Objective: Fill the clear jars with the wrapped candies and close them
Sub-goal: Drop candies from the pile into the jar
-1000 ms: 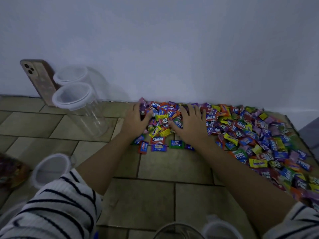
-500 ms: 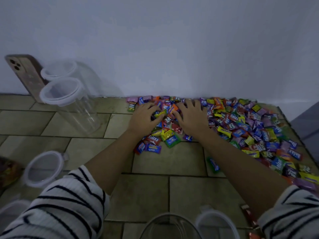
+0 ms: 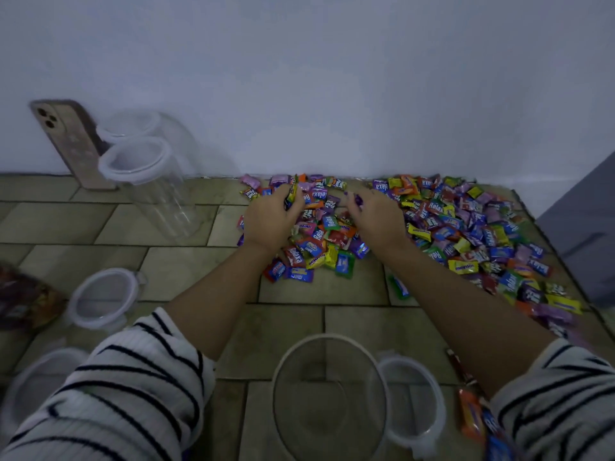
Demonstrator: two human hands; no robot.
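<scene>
Nearest, bottom centre: an open clear plastic jar stands mouth up on the beige tiled floor. Just beside it on the right lies a round clear lid with a white rim. Two similar lids lie flat on the left, one partly behind a striped sleeve.

Mid-field: both forearms reach forward into the near-left part of the pile of multicoloured wrapped candies.
- The left hand is palm-down, its fingers curled round a clump of wrappers at the fingertips.
- The right hand is likewise curled, with a purple wrapper showing at the fingertips.
- More candies lie heaped between the two hands.

The pile spreads from the wall toward the right edge, all of it on the floor.

Far left, at the wall: two tall clear jars stand open, one behind the other. A pinkish smartphone leans against the wall just beside them.
</scene>
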